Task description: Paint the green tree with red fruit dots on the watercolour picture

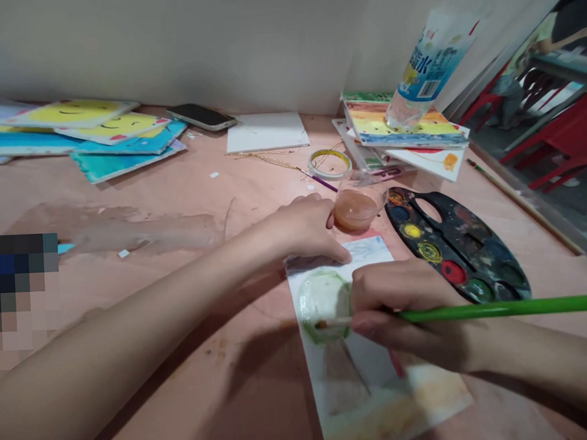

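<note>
Since paper (pixel 349 380) needs steadying, L hand (pixel 306 231) pins it, fingers spread; R hand (pixel 399 312) pinches green brush (pixel 496 310) low for control.

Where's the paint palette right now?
In the head view, the palette lies right of the cup of brown water, just beyond the right hand holding the green brush.

Plastic cup (pixel 356 209), paint palette (pixel 453 245) blocking reach
</note>
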Action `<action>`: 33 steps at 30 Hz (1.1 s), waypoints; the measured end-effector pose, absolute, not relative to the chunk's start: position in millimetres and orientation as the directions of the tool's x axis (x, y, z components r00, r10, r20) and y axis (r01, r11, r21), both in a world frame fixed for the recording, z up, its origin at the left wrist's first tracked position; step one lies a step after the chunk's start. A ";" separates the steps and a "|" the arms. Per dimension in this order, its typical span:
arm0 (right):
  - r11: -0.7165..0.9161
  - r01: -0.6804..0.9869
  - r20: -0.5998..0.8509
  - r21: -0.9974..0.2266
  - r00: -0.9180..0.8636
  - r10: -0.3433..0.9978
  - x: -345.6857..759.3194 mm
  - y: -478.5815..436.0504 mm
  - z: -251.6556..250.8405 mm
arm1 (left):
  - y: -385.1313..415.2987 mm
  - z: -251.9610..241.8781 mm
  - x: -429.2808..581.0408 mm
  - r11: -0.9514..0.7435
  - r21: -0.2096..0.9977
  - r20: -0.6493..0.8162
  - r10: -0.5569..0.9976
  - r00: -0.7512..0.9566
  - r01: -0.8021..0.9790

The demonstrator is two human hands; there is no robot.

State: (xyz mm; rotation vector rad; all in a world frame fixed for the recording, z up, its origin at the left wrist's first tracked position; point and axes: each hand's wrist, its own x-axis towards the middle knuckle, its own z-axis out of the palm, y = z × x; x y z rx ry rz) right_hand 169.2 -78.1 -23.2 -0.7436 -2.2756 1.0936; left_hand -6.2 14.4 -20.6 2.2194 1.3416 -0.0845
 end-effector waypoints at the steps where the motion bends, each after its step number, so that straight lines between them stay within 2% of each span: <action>1: 0.534 0.246 0.191 -0.809 -0.749 0.635 166.6 -78.9 -21.5 | 14.7 -20.6 -6.1 -0.356 0.406 -0.331 0.801 0.499 0.841; 4: 0.556 0.231 0.180 -0.798 -0.789 0.587 161.3 -81.2 -16.8 | 15.4 -21.3 -6.8 -0.355 0.397 -0.337 0.801 0.495 0.846; 12: 0.598 0.202 0.280 -0.775 -0.739 0.613 165.8 -83.1 -23.4 | 17.3 -24.1 -9.1 -0.381 0.425 -0.319 0.786 0.530 0.821; 24: 0.663 0.313 0.259 -0.681 -0.744 0.617 174.0 -79.1 -15.9 | 14.6 -17.8 -6.5 -0.360 0.428 -0.344 0.783 0.518 0.829; 30: 0.640 0.268 0.230 -0.721 -0.778 0.584 166.1 -80.7 -15.3 | 14.5 -20.8 -6.8 -0.356 0.429 -0.325 0.797 0.509 0.830; 33: 0.638 0.325 0.230 -0.698 -0.742 0.629 164.2 -81.8 -15.8 | 14.9 -23.0 -7.3 -0.363 0.433 -0.322 0.792 0.518 0.825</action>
